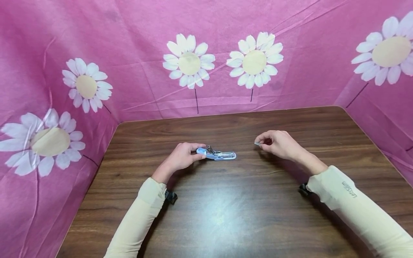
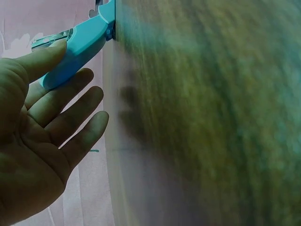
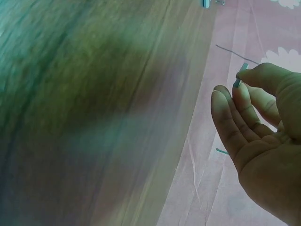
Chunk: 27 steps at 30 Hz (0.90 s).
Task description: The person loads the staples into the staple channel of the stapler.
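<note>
A light blue stapler [image 1: 210, 154] lies opened out on the table, its metal magazine [image 1: 226, 154] exposed and pointing right. My left hand [image 1: 181, 156] pinches its rear end between thumb and fingers. In the left wrist view the stapler [image 2: 83, 48] slants up from the thumb, while the other fingers of the left hand [image 2: 42, 141] extend loosely below. My right hand [image 1: 282, 144], off to the right above the table, pinches a short grey strip of staples [image 1: 257, 143]. The right wrist view shows this strip [image 3: 244, 67] between thumb and index finger, apart from the stapler.
The brown wood-grain table [image 1: 200, 215] has a rounded far corner at the right. A pink cloth [image 1: 138, 43] printed with white daisies hangs behind it and at both sides. Dark straps with small devices sit on both wrists.
</note>
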Available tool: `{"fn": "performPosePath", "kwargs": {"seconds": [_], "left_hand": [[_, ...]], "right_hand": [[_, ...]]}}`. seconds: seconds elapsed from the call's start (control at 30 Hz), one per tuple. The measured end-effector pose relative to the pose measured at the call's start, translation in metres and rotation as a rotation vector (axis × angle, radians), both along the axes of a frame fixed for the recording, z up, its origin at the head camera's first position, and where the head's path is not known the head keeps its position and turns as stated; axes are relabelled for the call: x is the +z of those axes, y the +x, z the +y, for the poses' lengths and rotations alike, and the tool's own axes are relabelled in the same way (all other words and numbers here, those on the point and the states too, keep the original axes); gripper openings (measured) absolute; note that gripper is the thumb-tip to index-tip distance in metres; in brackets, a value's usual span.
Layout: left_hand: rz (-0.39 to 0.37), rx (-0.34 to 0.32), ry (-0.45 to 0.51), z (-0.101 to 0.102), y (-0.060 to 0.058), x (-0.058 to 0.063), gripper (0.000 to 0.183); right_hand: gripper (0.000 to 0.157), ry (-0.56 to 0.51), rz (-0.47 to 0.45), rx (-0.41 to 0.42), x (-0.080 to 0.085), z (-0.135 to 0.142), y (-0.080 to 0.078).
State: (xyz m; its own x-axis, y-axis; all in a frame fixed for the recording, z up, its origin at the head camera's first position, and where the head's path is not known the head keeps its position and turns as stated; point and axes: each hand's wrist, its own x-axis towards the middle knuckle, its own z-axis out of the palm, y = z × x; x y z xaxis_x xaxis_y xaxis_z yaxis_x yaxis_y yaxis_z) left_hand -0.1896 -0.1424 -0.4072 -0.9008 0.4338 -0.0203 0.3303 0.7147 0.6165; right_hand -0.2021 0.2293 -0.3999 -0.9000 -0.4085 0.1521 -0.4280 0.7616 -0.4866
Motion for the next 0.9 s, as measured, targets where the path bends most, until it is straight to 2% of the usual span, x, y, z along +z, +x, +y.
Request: {"fn": "performPosePath", "kwargs": {"seconds": [0.53, 0.9], "left_hand": [[-0.004, 0.001, 0.001, 0.001, 0.000, -0.001, 0.039], [-0.008, 0.003, 0.002, 0.003, -0.002, -0.001, 0.040]], "right_hand": [[0.013, -0.089, -0.006, 0.051, -0.005, -0.013, -0.001], [0.011, -0.098, 0.023, 0.069, -0.006, -0.024, -0.002]]}}
